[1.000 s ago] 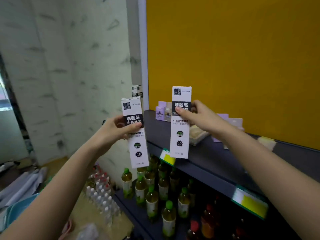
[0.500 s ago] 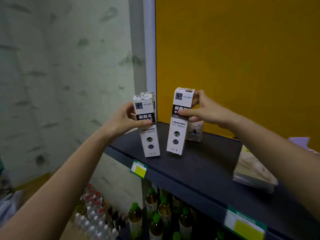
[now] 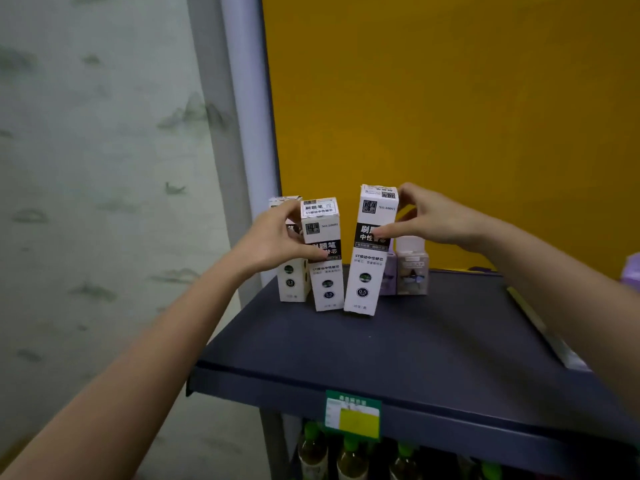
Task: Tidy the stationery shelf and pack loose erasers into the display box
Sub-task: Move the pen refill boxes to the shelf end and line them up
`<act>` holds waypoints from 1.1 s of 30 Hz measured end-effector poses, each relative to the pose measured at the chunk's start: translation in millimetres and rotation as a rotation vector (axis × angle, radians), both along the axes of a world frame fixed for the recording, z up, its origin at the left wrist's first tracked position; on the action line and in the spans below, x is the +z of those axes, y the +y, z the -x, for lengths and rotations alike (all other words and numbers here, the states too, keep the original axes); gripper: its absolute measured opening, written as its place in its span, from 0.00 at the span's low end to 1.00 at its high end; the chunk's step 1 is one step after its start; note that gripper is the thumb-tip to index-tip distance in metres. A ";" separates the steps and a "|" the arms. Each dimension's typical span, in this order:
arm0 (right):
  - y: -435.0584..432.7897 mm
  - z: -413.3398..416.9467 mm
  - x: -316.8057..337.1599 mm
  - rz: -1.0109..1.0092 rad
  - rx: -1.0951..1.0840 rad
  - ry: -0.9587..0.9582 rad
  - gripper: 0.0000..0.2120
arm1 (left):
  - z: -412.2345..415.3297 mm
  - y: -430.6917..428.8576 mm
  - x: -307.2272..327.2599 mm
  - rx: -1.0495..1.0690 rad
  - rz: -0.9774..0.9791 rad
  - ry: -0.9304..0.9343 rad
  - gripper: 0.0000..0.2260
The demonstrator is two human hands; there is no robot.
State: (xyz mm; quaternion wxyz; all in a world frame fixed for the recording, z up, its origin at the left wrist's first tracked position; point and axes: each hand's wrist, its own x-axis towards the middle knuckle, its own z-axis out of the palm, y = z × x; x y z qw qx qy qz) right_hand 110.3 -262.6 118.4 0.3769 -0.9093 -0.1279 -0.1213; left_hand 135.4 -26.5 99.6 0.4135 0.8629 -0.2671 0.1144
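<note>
Both refill boxes, airborne a second ago, were set upright on the shelf [image 3: 398,348] at frame centre, left hand [image 3: 273,237] fingers still clamped on the left box [image 3: 325,258], right hand [image 3: 433,220] on the right box [image 3: 369,258]; erasers untouched.

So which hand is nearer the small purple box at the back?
Right. The right hand hovers just above the purple box, holding a white box; the left hand is farther left, gripping another.

bare forearms, apparently no sleeves
</note>
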 end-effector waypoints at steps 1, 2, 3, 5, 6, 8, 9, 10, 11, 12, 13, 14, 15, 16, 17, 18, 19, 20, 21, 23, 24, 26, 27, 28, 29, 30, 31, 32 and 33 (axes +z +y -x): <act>2.4 -0.7 0.1 0.000 -0.011 -0.001 0.28 | -3.9 0.2 -0.3 -0.006 -0.035 -0.030 0.30; 4.4 -1.4 0.0 -0.002 -0.017 0.003 0.28 | -7.9 0.2 -1.0 0.000 -0.073 -0.066 0.29; 6.0 -2.1 -0.1 -0.006 -0.020 0.007 0.28 | -11.9 0.5 -1.8 0.011 -0.104 -0.098 0.29; 8.7 -3.6 -0.8 -0.007 -0.024 0.013 0.28 | -20.0 0.6 -2.8 0.024 -0.138 -0.137 0.27; 9.6 -4.8 -1.2 -0.004 -0.025 0.014 0.29 | -24.1 0.5 -3.2 0.023 -0.149 -0.150 0.27; 11.3 -8.8 -1.7 -0.004 -0.031 0.020 0.30 | -30.1 -0.1 -3.4 0.019 -0.157 -0.178 0.25; 12.2 -11.0 -1.4 0.000 -0.036 0.023 0.30 | -31.4 -0.8 -2.6 0.022 -0.160 -0.192 0.24; 13.0 -13.2 -1.0 0.004 -0.040 0.026 0.31 | -32.4 -1.4 -1.9 0.030 -0.168 -0.205 0.25; 13.8 -15.4 -0.6 0.007 -0.045 0.027 0.31 | -33.5 -1.9 -0.7 0.043 -0.182 -0.223 0.26; 14.7 -17.6 -0.4 0.007 -0.047 0.027 0.30 | -35.2 -2.4 0.4 0.061 -0.200 -0.241 0.27; 15.6 -20.0 -0.6 0.006 -0.047 0.024 0.29 | -37.1 -3.0 1.5 0.082 -0.220 -0.260 0.28; 16.3 -22.6 -1.0 0.006 -0.047 0.019 0.29 | -39.3 -3.5 2.8 0.104 -0.240 -0.279 0.29; 16.9 -25.3 -1.6 0.010 -0.049 0.015 0.28 | -41.0 -4.1 3.9 0.123 -0.262 -0.298 0.30; 17.8 -27.8 -2.4 0.015 -0.049 0.013 0.28 | -42.4 -4.8 4.7 0.141 -0.288 -0.314 0.31; 18.4 -30.5 -3.1 0.021 -0.048 0.013 0.28 | -43.4 -5.7 5.3 0.158 -0.317 -0.336 0.32; 18.9 -32.9 -3.5 0.023 -0.047 0.013 0.28 | -45.1 -6.3 5.8 0.172 -0.347 -0.358 0.33; 19.4 -35.0 -3.6 0.020 -0.047 0.014 0.28 | -46.4 -6.7 6.4 0.183 -0.377 -0.379 0.34; 20.0 -37.1 -3.7 0.016 -0.047 0.016 0.29 | -48.1 -6.6 7.0 0.195 -0.404 -0.397 0.34; 20.5 -39.0 -3.7 0.010 -0.045 0.016 0.29 | -50.3 -6.2 7.6 0.209 -0.432 -0.422 0.35; 21.6 -42.3 -4.0 -0.016 -0.033 0.018 0.27 | -54.2 -5.0 9.5 0.242 -0.513 -0.505 0.34; 22.5 -43.0 -4.3 -0.038 -0.022 0.021 0.26 | -55.7 -4.2 10.6 0.256 -0.562 -0.564 0.34; 23.7 -44.8 -5.1 -0.066 -0.003 0.032 0.25 | -58.9 -2.5 13.5 0.257 -0.622 -0.656 0.33; 23.7 -45.9 -5.7 -0.074 0.001 0.038 0.25 | -59.8 -1.4 14.7 0.247 -0.628 -0.672 0.33; 23.5 -47.1 -6.5 -0.082 0.005 0.042 0.25 | -60.6 -0.5 15.4 0.237 -0.620 -0.674 0.32; 23.3 -48.1 -7.1 -0.088 0.008 0.045 0.25 | -61.8 0.5 15.1 0.230 -0.600 -0.673 0.32; 23.4 -49.6 -8.0 -0.094 0.010 0.047 0.25 | -62.8 1.2 14.1 0.228 -0.578 -0.670 0.31; 23.1 -50.6 -8.8 -0.099 0.012 0.048 0.25 | -63.5 1.6 12.4 0.226 -0.557 -0.667 0.31; 23.4 -51.7 -9.9 -0.099 0.014 0.048 0.25 | -63.7 2.4 10.1 0.221 -0.537 -0.662 0.32; 23.6 -52.4 -10.8 -0.095 0.015 0.045 0.25 | -64.6 4.0 6.8 0.208 -0.505 -0.656 0.34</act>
